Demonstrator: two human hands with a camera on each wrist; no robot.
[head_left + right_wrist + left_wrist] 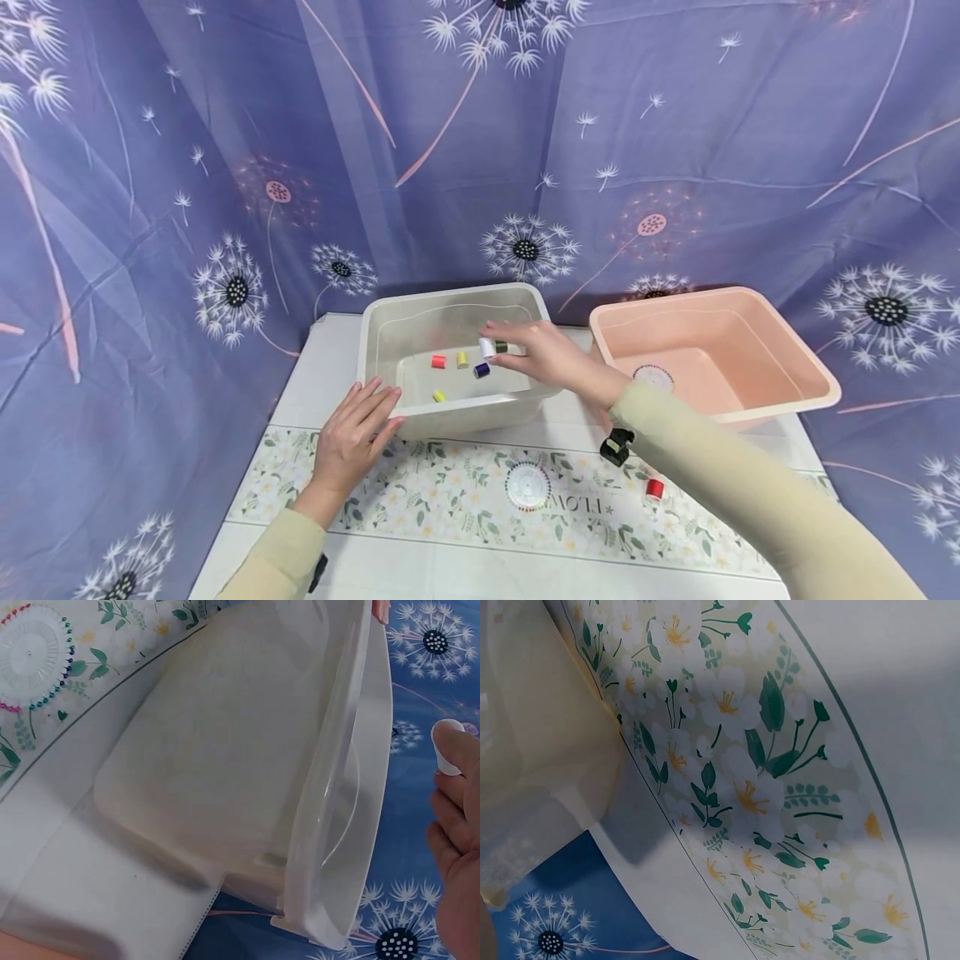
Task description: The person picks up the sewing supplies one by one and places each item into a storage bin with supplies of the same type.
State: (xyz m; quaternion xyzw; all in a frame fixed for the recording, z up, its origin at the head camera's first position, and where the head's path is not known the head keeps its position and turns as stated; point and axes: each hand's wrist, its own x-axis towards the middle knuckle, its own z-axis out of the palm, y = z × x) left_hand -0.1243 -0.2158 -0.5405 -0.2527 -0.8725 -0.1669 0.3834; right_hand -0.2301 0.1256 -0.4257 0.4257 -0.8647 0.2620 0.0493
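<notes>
My right hand [546, 352] pinches a white thread spool [487, 347] between thumb and fingers, above the grey bin [457, 414]. A dark green spool [501, 346] shows between those fingers; whether it is held too, I cannot tell. Inside the bin lie a red spool [438, 362], a navy spool [482, 370], a yellow spool [462, 359] and another yellow spool [439, 396], partly hidden by the near wall. My left hand [352, 437] rests its extended fingers on the bin's near-left rim. The right wrist view also shows the pinched white spool [448, 748].
A pink bin [787, 406] stands at the right, with a round pin wheel [653, 377] inside. Another pin wheel [528, 486] lies on the flowered table runner [442, 508]. Near my right forearm stands a red spool [655, 489]. Behind the bins hangs a blue dandelion curtain [450, 225].
</notes>
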